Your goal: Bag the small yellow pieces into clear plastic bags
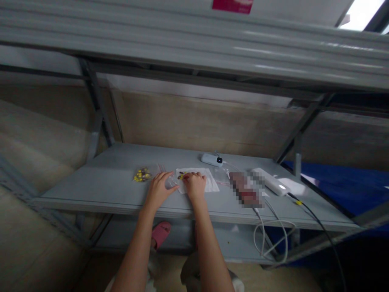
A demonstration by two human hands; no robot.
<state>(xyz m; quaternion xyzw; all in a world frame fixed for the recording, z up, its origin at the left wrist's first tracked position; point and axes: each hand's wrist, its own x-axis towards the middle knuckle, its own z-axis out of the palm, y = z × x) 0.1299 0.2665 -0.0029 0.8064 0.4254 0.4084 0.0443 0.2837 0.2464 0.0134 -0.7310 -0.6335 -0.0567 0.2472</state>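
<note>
My left hand [159, 188] curves around a clear plastic bag [171, 181], its thumb and fingers on either side of the plastic. My right hand [196, 185] rests over a white sheet [211, 184], fingertips pinched at a few small yellow and dark brown pieces [181, 176]. What sits between those fingertips is too small to make out. Left of my left hand lies a clear zip bag [142, 175] holding many yellow and brown pieces of the same look.
A light-coloured device with a small dark screen [212, 159] lies behind the sheet. To the right are another clear bag [221, 177], a pixelated reddish item [245, 190], and a long white device [270, 181] with cables. A metal shelf beam [194, 52] crosses above the grey shelf [100, 182].
</note>
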